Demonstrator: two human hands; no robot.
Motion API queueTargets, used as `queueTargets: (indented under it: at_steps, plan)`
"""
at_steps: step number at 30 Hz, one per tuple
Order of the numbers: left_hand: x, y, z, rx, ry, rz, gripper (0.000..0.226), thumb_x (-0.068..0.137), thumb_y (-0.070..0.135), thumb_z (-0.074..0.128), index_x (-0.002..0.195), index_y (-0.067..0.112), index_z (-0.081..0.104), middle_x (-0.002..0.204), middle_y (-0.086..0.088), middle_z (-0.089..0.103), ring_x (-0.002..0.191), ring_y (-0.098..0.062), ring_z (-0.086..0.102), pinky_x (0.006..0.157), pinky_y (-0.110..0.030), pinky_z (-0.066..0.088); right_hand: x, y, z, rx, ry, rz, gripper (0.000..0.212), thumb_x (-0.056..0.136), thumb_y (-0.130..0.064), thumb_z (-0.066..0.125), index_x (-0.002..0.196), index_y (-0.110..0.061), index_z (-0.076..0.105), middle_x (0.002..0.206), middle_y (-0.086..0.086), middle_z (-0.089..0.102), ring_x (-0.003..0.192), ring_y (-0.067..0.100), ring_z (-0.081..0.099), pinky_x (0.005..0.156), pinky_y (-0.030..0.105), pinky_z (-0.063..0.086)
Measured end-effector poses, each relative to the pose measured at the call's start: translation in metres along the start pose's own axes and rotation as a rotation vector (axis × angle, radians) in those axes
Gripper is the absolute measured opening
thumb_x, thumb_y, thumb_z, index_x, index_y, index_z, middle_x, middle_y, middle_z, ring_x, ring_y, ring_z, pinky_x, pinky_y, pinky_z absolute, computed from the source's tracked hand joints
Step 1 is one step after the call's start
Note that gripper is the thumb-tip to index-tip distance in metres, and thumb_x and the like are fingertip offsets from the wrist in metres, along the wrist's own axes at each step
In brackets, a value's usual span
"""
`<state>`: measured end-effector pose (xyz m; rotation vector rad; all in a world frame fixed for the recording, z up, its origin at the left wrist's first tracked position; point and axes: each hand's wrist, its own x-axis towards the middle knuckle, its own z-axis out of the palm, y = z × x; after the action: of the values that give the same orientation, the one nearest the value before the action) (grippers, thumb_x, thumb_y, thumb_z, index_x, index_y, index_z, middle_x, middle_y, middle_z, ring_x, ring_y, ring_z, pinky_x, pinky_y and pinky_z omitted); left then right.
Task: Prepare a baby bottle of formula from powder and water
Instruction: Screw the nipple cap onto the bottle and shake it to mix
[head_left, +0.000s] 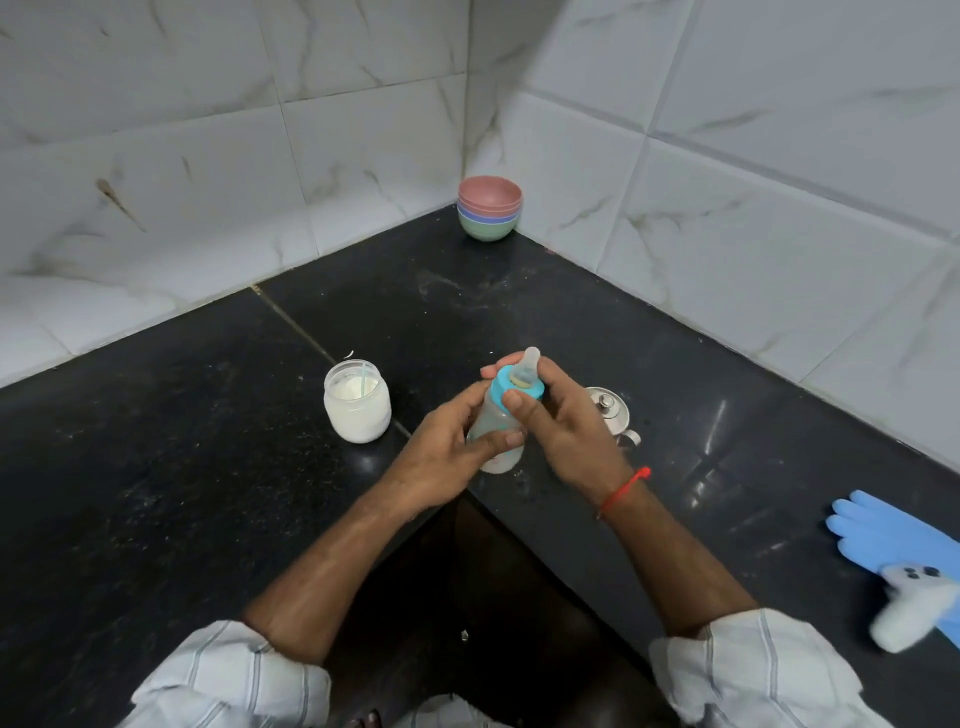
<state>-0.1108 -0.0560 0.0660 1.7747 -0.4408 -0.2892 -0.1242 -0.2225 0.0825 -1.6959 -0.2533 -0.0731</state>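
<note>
Translucent plastic forms the baby bottle (496, 431), held upright just above the dark surface (182, 467) near the frame's centre. Its teal collar (511, 387) and teat (530, 364) are on. The left hand (447, 452) wraps the body; the right hand (558, 421) has its grip curled round the collar, probably tightening it. A crooked or loose collar could leak once the bottle is tipped or shaken. What the bottle holds is hard to tell. At nine o'clock a glass jar (357, 402) stands open, with white powder and a scoop inside. A steel lidded vessel (610, 413) sits at three o'clock, contents hidden. Stacked bowls (489, 214) stand at twelve o'clock.
</note>
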Motion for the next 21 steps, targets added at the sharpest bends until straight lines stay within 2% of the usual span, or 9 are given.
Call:
queueTargets:
  at_steps: [3,5,7,10,13,15,16,19,21]
  plan:
    - [-0.003,-0.002,0.013,0.146,0.178,0.05,0.057,0.082,0.053,0.064,0.137,0.039,0.053,0.119,0.015,0.07,0.109,-0.007,0.067,0.094,-0.044,0.055,-0.006,0.005,0.025,-0.078,0.308,0.046,0.041,0.092,-0.033,0.067,0.128,-0.014,0.062,0.115,0.001,0.073,0.109,0.015,0.069,0.098,0.046,0.057]
    - [-0.005,-0.003,0.021,0.17,0.243,0.075,0.056,0.082,0.05,0.06,0.136,0.036,0.053,0.116,0.016,0.07,0.104,-0.007,0.068,0.089,-0.042,0.056,-0.006,0.006,0.032,-0.161,0.412,0.044,0.04,0.095,-0.026,0.069,0.131,-0.011,0.062,0.116,0.0,0.072,0.106,0.007,0.069,0.097,0.038,0.057]
    - [-0.005,-0.003,0.021,0.152,0.235,0.077,0.052,0.085,0.045,0.061,0.135,0.037,0.053,0.116,0.016,0.069,0.105,-0.008,0.068,0.088,-0.044,0.057,-0.005,0.005,0.032,-0.177,0.429,0.046,0.041,0.095,-0.025,0.071,0.132,-0.011,0.062,0.118,-0.001,0.072,0.106,0.005,0.068,0.096,0.035,0.057]
    - [-0.002,-0.001,0.009,0.115,0.147,0.059,0.05,0.087,0.04,0.069,0.135,0.04,0.053,0.119,0.018,0.068,0.112,-0.007,0.065,0.092,-0.044,0.057,-0.005,0.0,0.019,-0.127,0.261,0.039,0.041,0.093,-0.03,0.073,0.13,-0.018,0.06,0.117,-0.001,0.071,0.108,0.014,0.069,0.094,0.043,0.058]
    - [-0.001,0.004,-0.001,0.03,-0.027,0.039,0.05,0.09,0.025,0.074,0.136,0.03,0.056,0.125,0.011,0.068,0.119,-0.012,0.063,0.1,-0.043,0.053,-0.003,-0.014,-0.009,-0.021,-0.098,0.036,0.04,0.098,-0.017,0.065,0.136,-0.014,0.055,0.132,0.006,0.065,0.119,0.022,0.065,0.099,0.038,0.056]
    - [-0.002,0.005,-0.003,-0.039,-0.103,0.024,0.053,0.09,0.019,0.073,0.139,0.023,0.054,0.13,0.006,0.067,0.123,-0.015,0.062,0.104,-0.038,0.051,-0.002,-0.021,-0.024,0.023,-0.297,0.04,0.042,0.099,-0.014,0.058,0.14,-0.01,0.051,0.141,0.013,0.058,0.124,0.037,0.06,0.102,0.049,0.053]
    - [-0.001,0.005,-0.003,-0.064,-0.112,0.018,0.052,0.091,0.016,0.072,0.139,0.02,0.054,0.13,0.004,0.068,0.123,-0.015,0.062,0.104,-0.037,0.051,0.0,-0.022,-0.027,0.033,-0.347,0.034,0.042,0.099,-0.014,0.056,0.14,-0.008,0.05,0.142,0.018,0.055,0.124,0.043,0.058,0.103,0.056,0.051]
    - [-0.001,0.005,0.0,-0.088,-0.081,0.009,0.048,0.092,0.011,0.07,0.137,0.018,0.055,0.126,0.002,0.07,0.12,-0.014,0.064,0.102,-0.035,0.053,0.002,-0.017,-0.023,0.026,-0.325,-0.006,0.035,0.1,-0.021,0.054,0.134,-0.01,0.053,0.136,0.028,0.052,0.12,0.049,0.056,0.101,0.066,0.047]
    - [0.001,0.005,0.001,-0.066,-0.064,0.002,0.046,0.093,0.013,0.07,0.136,0.019,0.055,0.125,0.003,0.069,0.119,-0.012,0.065,0.099,-0.033,0.054,0.001,-0.012,-0.017,-0.031,-0.242,-0.051,0.032,0.101,-0.024,0.057,0.13,-0.01,0.054,0.131,0.023,0.057,0.117,0.043,0.06,0.099,0.063,0.049]
